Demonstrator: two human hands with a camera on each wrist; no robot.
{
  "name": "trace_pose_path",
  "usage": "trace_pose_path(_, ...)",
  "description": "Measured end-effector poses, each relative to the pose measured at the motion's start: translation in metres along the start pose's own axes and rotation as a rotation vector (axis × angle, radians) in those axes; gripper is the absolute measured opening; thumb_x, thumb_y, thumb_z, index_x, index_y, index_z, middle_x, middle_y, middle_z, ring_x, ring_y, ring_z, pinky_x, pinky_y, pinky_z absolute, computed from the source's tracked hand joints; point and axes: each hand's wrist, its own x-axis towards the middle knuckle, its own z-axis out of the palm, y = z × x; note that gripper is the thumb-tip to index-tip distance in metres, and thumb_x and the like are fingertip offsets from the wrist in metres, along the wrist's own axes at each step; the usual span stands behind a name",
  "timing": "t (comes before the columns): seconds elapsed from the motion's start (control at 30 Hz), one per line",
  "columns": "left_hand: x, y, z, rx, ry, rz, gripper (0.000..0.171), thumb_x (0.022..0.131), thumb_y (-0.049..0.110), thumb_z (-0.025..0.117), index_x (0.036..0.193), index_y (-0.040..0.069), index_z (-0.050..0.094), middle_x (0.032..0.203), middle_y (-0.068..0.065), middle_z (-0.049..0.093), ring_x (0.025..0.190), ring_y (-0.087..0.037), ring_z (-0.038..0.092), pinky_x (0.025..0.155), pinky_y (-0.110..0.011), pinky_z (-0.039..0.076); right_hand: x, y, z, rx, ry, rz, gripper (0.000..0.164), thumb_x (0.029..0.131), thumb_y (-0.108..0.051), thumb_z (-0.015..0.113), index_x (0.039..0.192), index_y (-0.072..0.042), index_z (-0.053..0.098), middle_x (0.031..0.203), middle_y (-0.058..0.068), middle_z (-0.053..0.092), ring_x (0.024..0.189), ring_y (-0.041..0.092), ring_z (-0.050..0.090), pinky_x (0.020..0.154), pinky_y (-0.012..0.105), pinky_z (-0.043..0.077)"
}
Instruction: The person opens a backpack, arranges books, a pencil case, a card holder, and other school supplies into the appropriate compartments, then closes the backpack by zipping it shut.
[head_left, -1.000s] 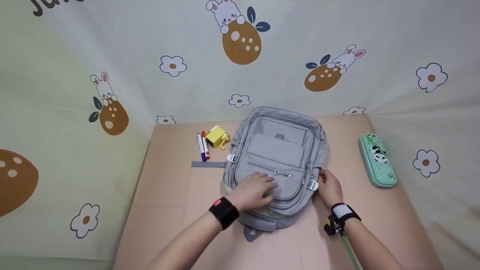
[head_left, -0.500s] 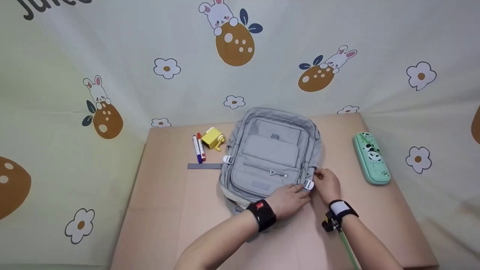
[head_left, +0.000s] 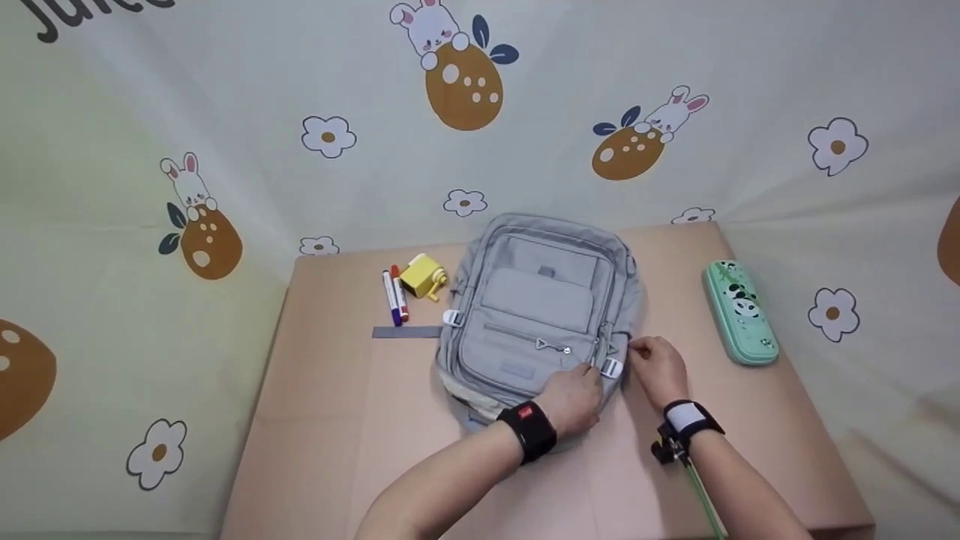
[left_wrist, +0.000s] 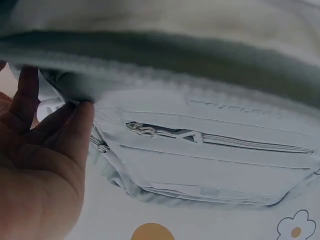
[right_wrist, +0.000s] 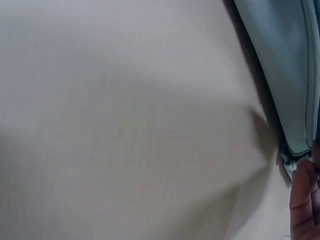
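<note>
A grey backpack (head_left: 536,300) lies front side up on the table, its zipped front pocket and white buckles showing. At its lower right edge my left hand (head_left: 570,401) pinches the fabric beside the right buckle (head_left: 612,367). The left wrist view shows thumb and fingers of that left hand (left_wrist: 45,165) on the fabric, under an overhanging fold. My right hand (head_left: 660,367) pinches the bag's right side with thumb and fingertips. In the right wrist view only part of the right hand (right_wrist: 305,195) appears, against the bag's side (right_wrist: 285,75); the exact part it grips is hidden.
Left of the bag lie two markers (head_left: 392,296) and a yellow crank pencil sharpener (head_left: 424,275). A grey strip (head_left: 405,332) sticks out from the bag's left side. A green panda pencil case (head_left: 741,313) lies near the right edge of the table (head_left: 315,420). Printed curtains surround it.
My left hand has moved right from the bag's front to its lower right edge, and its fingers have since closed on the fabric. The right hand keeps its place at the side.
</note>
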Motion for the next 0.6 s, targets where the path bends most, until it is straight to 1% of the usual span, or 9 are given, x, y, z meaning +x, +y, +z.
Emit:
trace_pose_path(0.07,0.000,0.001,0.001,0.028,0.017,-0.002,0.038,0.092,0.039,0.068,0.117,0.011,0.071,0.122,-0.001,0.062,0.107,-0.013,0.058,0.063,-0.029,0.056,0.000,0.002,-0.002,-0.002,0.004,-0.007,0.012,0.094,-0.006,0.070,0.102,0.001,0.074,0.100,0.016,0.070,0.097,0.034,0.065,0.088,0.048,0.050)
trace_pose_path(0.17,0.000,0.001,0.003,0.046,0.039,-0.002,0.029,0.092,0.031,0.067,0.113,0.011,0.072,0.119,-0.001,0.063,0.105,-0.013,0.059,0.062,-0.028,0.056,-0.002,0.006,-0.004,-0.017,-0.002,-0.019,0.010,0.094,-0.007,0.071,0.101,-0.001,0.075,0.098,0.014,0.069,0.094,0.031,0.065,0.085,0.046,0.050)
trace_pose_path(0.23,0.001,0.001,0.005,0.055,0.040,0.002,0.029,0.092,0.029,0.067,0.115,0.011,0.072,0.119,-0.001,0.063,0.107,-0.013,0.059,0.063,-0.027,0.057,-0.004,0.007,-0.006,-0.025,-0.007,-0.028,0.009,0.094,-0.008,0.072,0.100,-0.002,0.075,0.097,0.013,0.069,0.093,0.030,0.065,0.084,0.045,0.051)
trace_pose_path(0.3,0.001,0.002,0.007,0.045,0.024,-0.001,0.031,0.093,0.027,0.067,0.119,0.011,0.070,0.121,-0.001,0.063,0.109,-0.012,0.058,0.064,-0.026,0.057,-0.006,0.009,-0.008,-0.038,-0.011,-0.048,0.008,0.093,-0.007,0.073,0.099,-0.003,0.075,0.097,0.012,0.069,0.092,0.030,0.065,0.083,0.045,0.050)
trace_pose_path(0.4,0.002,0.002,0.007,0.010,0.003,-0.018,0.035,0.094,0.025,0.067,0.125,0.009,0.065,0.119,-0.001,0.062,0.109,-0.011,0.058,0.064,-0.025,0.057,-0.010,0.011,-0.012,-0.056,-0.012,-0.082,0.006,0.091,-0.006,0.074,0.097,-0.003,0.075,0.094,0.012,0.069,0.089,0.030,0.064,0.081,0.046,0.050)
trace_pose_path(0.47,0.001,0.001,0.006,-0.008,-0.009,-0.025,0.034,0.095,0.024,0.066,0.126,0.009,0.063,0.117,0.000,0.061,0.107,-0.011,0.058,0.062,-0.025,0.056,-0.014,0.012,-0.014,-0.068,-0.015,-0.097,0.006,0.091,-0.006,0.075,0.095,-0.003,0.075,0.093,0.011,0.069,0.087,0.029,0.064,0.080,0.046,0.050)
trace_pose_path(0.6,0.001,-0.001,0.006,-0.037,-0.005,-0.023,0.031,0.095,0.021,0.065,0.123,0.009,0.065,0.114,-0.001,0.062,0.103,-0.012,0.058,0.061,-0.025,0.056,-0.021,0.011,-0.015,-0.073,-0.034,-0.091,0.006,0.090,-0.009,0.075,0.094,-0.004,0.075,0.091,0.009,0.068,0.086,0.027,0.064,0.079,0.044,0.050)
